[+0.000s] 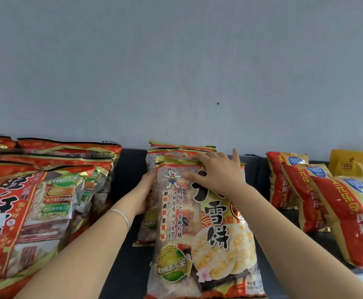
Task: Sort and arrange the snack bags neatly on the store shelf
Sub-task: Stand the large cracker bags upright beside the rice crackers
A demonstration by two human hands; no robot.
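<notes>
Rice cracker bag, centre of shelf. Right hand lies flat on its top seal, fingers spread. Left hand at its left edge; fingers hidden, grip unclear.

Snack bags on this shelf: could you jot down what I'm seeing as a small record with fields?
Middle group: rice cracker bags, one behind another
Right hand: spread flat on the foremost one's top
Left hand: against the group's left side, fingers hidden
Left group: red bags
Right group: red-and-yellow bags
Shelf: dark
</notes>
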